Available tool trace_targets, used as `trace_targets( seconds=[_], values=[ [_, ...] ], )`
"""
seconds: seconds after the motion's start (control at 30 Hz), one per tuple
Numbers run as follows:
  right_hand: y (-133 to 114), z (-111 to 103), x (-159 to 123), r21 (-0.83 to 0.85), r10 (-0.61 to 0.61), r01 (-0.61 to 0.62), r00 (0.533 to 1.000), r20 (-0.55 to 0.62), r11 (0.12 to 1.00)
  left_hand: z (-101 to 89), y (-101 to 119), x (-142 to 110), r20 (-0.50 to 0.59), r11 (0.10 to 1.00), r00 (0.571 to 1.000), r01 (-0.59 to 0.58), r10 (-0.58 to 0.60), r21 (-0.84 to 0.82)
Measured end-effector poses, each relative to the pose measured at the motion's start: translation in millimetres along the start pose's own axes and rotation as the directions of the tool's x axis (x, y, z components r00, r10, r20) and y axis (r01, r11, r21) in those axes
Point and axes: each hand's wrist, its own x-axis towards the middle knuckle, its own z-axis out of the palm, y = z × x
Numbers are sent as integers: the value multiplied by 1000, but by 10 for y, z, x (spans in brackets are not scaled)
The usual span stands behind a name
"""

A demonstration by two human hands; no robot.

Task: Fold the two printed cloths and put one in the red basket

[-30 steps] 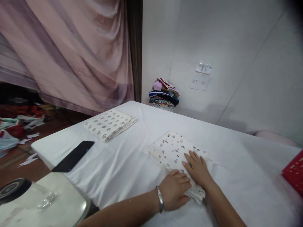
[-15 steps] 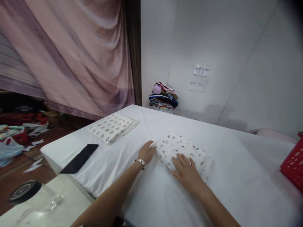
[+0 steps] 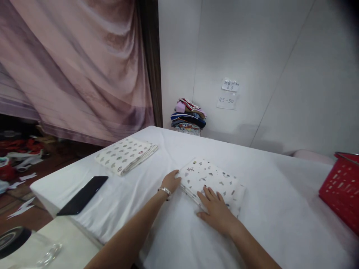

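A folded white cloth with small grey, brown and black prints [image 3: 213, 175] lies flat on the white-covered table [image 3: 269, 220]. At its left corner, my left hand [image 3: 170, 182] grips the edge, the thumb side against the fabric; a bracelet circles that wrist. My right hand [image 3: 215, 211] rests with fingers spread over the cloth's near side, palm down, covering part of the print. To the left lies a second folded cloth with a green leaf-like pattern [image 3: 126, 153], out of reach of both hands.
A black flat tablet-like object [image 3: 83, 196] lies near the table's left edge. A glass jar or bottle with a black lid [image 3: 14, 239] is at lower left. The red basket [image 3: 343, 190] is at right. Stacked folded fabrics [image 3: 188, 116] stand by the wall.
The view has turned slightly right, so the table items appear further left and more of the red basket shows. Both hands stay on the cloth, with little visible change in it.
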Motion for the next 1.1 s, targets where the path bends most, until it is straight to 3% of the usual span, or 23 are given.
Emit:
trace_targets(
  seconds=[0.07,0.13,0.23,0.3,0.37,0.43,0.53,0.77,0.87,0.97,1.1],
  values=[
    [76,-72,-18,34,6,-6,1000,-24,999,-41,91,16,-30,997,998,-50,52,64],
    [211,-125,-2,12,91,-90,986,-141,996,-53,218,15,-66,978,985,-152,162,140],
    [495,-136,79,-57,246,-288,890,-385,956,15,399,-17,-64,920,944,-300,325,251],
    [703,-97,139,-74,318,-396,824,-469,915,108,458,-50,-8,878,922,-365,386,310],
    [889,-38,181,-55,391,-464,800,-456,884,213,453,-83,99,851,913,-405,396,334],
    [1024,16,203,-21,436,-484,804,-404,875,303,408,-110,186,842,908,-418,375,341],
    [1109,56,211,1,448,-482,813,-371,876,370,346,-127,214,839,909,-413,357,353],
    [1083,30,217,-14,452,-487,820,-351,873,205,470,-29,314,863,912,-367,263,346],
    [1081,27,221,-15,454,-490,817,-355,872,131,609,99,299,881,931,-313,210,354],
    [1078,30,225,-28,454,-497,813,-364,868,177,797,257,265,861,924,-360,275,359],
    [1086,53,238,-36,456,-502,811,-366,864,404,1038,451,309,802,859,-500,408,328]
  ],
)
